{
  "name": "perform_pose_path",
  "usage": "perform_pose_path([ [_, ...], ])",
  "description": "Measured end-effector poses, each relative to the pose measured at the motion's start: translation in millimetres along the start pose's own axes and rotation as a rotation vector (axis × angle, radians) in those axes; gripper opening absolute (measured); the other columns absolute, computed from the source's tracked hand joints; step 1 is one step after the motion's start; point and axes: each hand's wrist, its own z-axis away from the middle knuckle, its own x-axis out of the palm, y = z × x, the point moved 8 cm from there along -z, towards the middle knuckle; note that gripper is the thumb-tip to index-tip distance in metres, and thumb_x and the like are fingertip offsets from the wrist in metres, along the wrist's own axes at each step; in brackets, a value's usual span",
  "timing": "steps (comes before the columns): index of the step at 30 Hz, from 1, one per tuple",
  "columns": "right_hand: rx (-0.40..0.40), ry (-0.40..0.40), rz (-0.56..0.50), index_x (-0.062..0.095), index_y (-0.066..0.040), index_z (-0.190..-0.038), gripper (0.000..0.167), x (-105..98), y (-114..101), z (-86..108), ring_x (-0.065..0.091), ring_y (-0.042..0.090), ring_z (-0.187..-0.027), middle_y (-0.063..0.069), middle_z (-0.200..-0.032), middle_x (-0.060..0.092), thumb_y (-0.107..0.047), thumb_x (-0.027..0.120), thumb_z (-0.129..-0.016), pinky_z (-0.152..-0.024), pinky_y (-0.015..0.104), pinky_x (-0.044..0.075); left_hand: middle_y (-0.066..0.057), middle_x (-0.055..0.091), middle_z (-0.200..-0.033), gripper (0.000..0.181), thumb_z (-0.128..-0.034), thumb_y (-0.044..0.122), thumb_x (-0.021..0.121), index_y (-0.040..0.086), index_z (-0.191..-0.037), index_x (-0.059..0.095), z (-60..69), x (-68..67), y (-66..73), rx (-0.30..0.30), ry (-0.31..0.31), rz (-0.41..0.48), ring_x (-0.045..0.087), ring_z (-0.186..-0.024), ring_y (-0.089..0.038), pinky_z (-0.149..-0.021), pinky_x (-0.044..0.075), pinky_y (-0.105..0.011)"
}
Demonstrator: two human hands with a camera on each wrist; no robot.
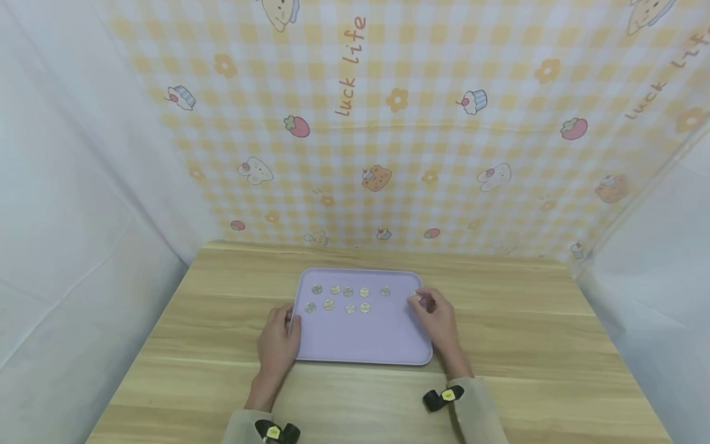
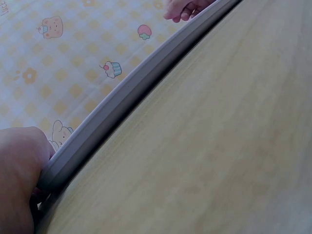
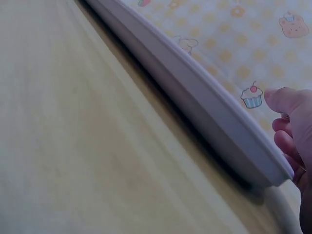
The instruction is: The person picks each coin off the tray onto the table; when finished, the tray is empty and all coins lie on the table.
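Observation:
A shallow lilac tray (image 1: 363,339) lies on the wooden table, bearing several silvery coins in two rows across its far half. My left hand (image 1: 278,345) grips the tray's left edge, its thumb over the rim. In the left wrist view that hand (image 2: 19,170) also meets the tray's side. Over the far right corner, my right hand (image 1: 439,319) pinches a coin (image 1: 414,296) between thumb and finger. Most of that coin is hidden in the right wrist view, where the hand (image 3: 297,126) is beside the tray wall (image 3: 195,102). One coin (image 1: 385,291) sits nearest to it, rightmost in the far row.
Wood-grain table (image 1: 521,345) surrounds the tray on all sides. A yellow checked cloth (image 1: 427,142) with cartoon prints hangs behind the table. White sheets (image 1: 83,203) flank the left and right sides.

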Motion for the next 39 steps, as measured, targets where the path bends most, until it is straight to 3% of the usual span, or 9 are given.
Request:
perform_pose_path([
  [7,0.079,0.079,-0.057,0.071,-0.008,-0.105,0.027,-12,16,-3.4,0.061,0.006,-0.079,0.006,-0.088,0.072,-0.023,0.08,-0.085,-0.073,0.015,0.051,-0.008,0.066,-0.093,0.032,-0.0933,0.016,0.065,0.003,-0.122,0.066,-0.1,-0.3,1.1,-0.004,-0.003,0.005,0.056,-0.072,-0.017,-0.06,0.041,-0.029],
  [15,0.064,0.102,-0.04,0.07,-0.004,-0.104,0.026,-18,23,-6.0,0.06,0.004,-0.074,0.009,-0.085,0.071,-0.017,0.081,-0.084,-0.068,0.013,0.05,-0.008,0.065,-0.091,0.031,-0.0926,0.014,0.066,0.002,-0.121,0.067,0.4,-1.1,0.8,0.007,0.005,0.0,0.054,-0.071,-0.017,-0.059,0.041,-0.029],
  [24,0.105,0.087,0.032,0.069,-0.004,-0.109,0.029,-26,36,-16.2,0.059,0.007,-0.08,0.011,-0.091,0.07,-0.022,0.078,-0.087,-0.074,0.012,0.048,-0.008,0.066,-0.094,0.031,-0.0928,0.017,0.065,0.004,-0.121,0.067,-0.9,0.1,-0.3,-0.01,-0.004,-0.005,0.058,-0.074,-0.018,-0.061,0.043,-0.03],
  [31,0.153,0.044,0.111,0.066,-0.003,-0.117,0.038,-35,48,-27.0,0.059,0.021,-0.091,0.014,-0.102,0.068,-0.031,0.073,-0.092,-0.081,0.028,0.048,-0.009,0.066,-0.097,0.033,-0.0938,0.019,0.065,0.004,-0.124,0.066,-1.2,0.7,1.7,-0.004,-0.017,0.001,0.059,-0.075,-0.02,-0.063,0.045,-0.031],
  [39,0.109,-0.004,0.206,0.068,0.001,-0.114,0.036,-32,48,-31.2,0.051,0.031,-0.104,0.017,-0.109,0.059,-0.026,0.074,-0.091,-0.09,0.045,0.044,-0.009,0.066,-0.097,0.034,-0.094,0.019,0.065,0.005,-0.125,0.066,0.1,1.5,-0.7,-0.015,-0.024,-0.008,0.058,-0.075,-0.018,-0.062,0.044,-0.029],
])
